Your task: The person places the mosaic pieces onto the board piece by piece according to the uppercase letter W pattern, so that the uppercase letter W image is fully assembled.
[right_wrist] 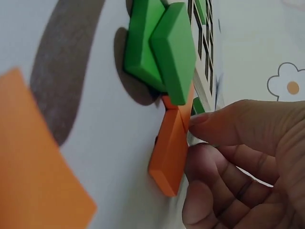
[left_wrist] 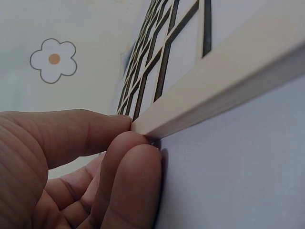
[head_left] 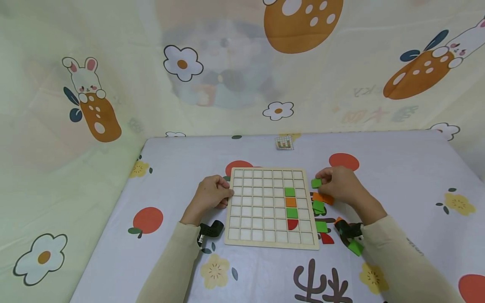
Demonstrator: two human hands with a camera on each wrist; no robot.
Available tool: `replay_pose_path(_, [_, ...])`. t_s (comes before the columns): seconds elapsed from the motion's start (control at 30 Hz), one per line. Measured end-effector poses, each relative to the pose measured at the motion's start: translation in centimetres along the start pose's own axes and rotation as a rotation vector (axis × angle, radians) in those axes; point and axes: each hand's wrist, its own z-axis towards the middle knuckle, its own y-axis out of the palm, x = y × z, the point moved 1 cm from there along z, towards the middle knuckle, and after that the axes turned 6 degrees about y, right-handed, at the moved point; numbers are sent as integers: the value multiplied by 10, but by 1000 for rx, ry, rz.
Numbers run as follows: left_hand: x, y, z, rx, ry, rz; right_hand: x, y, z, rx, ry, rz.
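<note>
A light wooden grid board (head_left: pixel 246 212) lies on the table, with a column of green, orange, green and red pieces near its right side. My left hand (head_left: pixel 212 192) pinches the board's left edge; in the left wrist view the thumb (left_wrist: pixel 90 133) rests by the rim and the fingertips are against its side. Just off the board's upper right, my right hand (head_left: pixel 339 184) pinches a small green tile (head_left: pixel 316 183), mostly hidden by the thumb in the right wrist view. Orange tiles (right_wrist: pixel 169 152) lie directly beneath that hand, beside two overlapping green tiles (right_wrist: pixel 176 52).
More loose pieces lie right of the board: a green tile (head_left: pixel 321 227), a red piece (head_left: pixel 327 239) and another green tile (head_left: pixel 355 247) by the right wrist's black camera (head_left: pixel 346 230). A small printed grid card (head_left: pixel 284 143) is at the table's back. A patterned cloth wall stands behind.
</note>
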Motion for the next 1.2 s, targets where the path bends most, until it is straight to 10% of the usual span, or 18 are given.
replay_pose_path(1.2, [0,0,0,0,-9,8,-36,25,-66,-11,-26,129])
